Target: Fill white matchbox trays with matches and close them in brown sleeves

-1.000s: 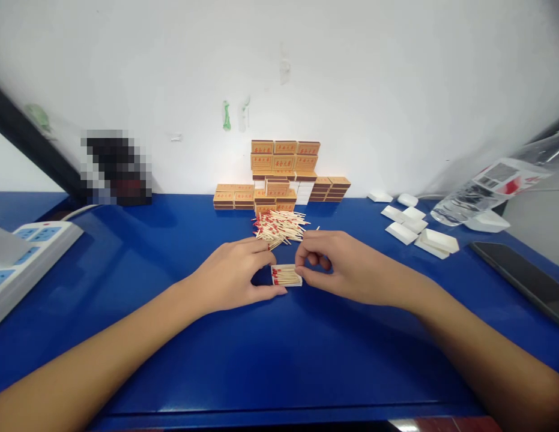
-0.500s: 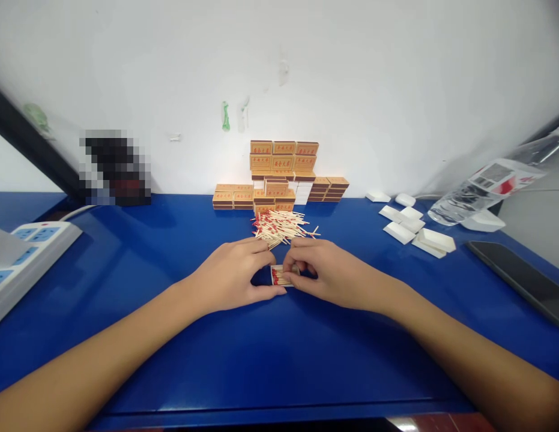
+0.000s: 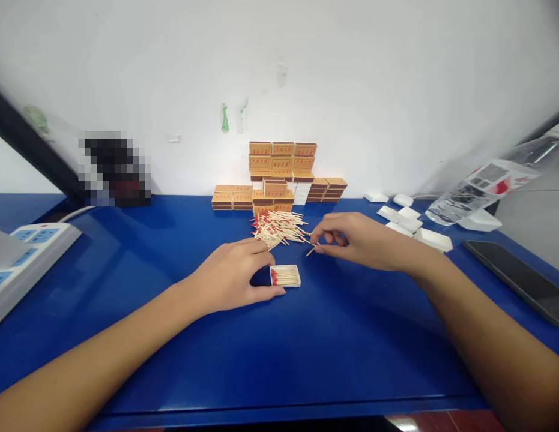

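A small white matchbox tray [image 3: 298, 276] lies on the blue table, with red-headed matches [image 3: 286, 277] side by side in it. My left hand [image 3: 236, 273] steadies the tray's left end between thumb and forefinger. Right of the loose heap of matches [image 3: 279, 228], my right hand [image 3: 346, 240] pinches a single matchstick [image 3: 310, 251] between thumb and fingertips. Its lower end points down and left; the other end is partly hidden by the fingers. The heap lies behind the tray, in front of the stacked matchboxes.
Orange matchboxes [image 3: 281, 163] are stacked against the wall. At the right lie several white trays [image 3: 435, 239], a tilted plastic water bottle [image 3: 480, 180] and a dark phone [image 3: 516, 279]. A white power strip [image 3: 58, 243] sits at the left.
My right hand has moved from the tray up and right to the heap's right edge, where it now pinches a matchstick. My left hand stays at the tray.
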A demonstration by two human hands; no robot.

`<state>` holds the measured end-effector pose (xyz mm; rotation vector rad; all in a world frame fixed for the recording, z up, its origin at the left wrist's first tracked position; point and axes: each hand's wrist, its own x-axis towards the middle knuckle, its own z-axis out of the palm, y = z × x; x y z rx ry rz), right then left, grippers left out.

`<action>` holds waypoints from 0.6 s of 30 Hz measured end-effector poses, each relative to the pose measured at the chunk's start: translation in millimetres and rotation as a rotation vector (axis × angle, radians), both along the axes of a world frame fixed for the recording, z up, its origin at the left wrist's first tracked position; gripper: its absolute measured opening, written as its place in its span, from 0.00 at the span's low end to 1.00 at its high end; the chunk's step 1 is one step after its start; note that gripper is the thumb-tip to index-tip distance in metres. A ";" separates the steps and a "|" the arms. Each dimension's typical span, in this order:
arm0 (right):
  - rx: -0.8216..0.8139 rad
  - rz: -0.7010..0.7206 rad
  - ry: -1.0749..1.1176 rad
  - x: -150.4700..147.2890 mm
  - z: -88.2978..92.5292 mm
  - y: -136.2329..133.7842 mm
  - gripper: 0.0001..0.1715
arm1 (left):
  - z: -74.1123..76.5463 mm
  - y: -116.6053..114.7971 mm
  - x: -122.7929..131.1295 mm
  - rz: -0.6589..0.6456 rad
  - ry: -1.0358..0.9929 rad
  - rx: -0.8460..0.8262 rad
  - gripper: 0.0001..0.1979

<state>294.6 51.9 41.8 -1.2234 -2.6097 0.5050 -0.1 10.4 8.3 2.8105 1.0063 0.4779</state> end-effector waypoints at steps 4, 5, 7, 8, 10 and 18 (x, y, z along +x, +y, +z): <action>-0.065 0.048 -0.030 -0.2 -12.5 5.4 0.12 | 0.3 0.6 -0.4 0.005 0.007 0.001 0.18; -0.067 0.054 -0.034 -2.2 -14.3 4.6 0.12 | 0.3 0.7 -0.3 0.005 0.007 0.004 0.18; -0.066 0.056 -0.035 -6.9 -15.2 1.3 0.12 | 0.5 0.8 0.0 0.001 0.006 0.010 0.18; -0.064 0.046 -0.019 -9.5 -14.4 -0.9 0.13 | 0.6 0.8 0.2 0.001 0.004 0.014 0.18; -0.098 0.011 0.070 -15.2 -11.0 -6.0 0.13 | 1.1 0.6 0.6 0.013 -0.003 0.030 0.19; -0.453 -0.171 0.343 -46.5 -6.3 -29.6 0.17 | 3.8 -5.2 3.3 -0.014 -0.116 -0.097 0.31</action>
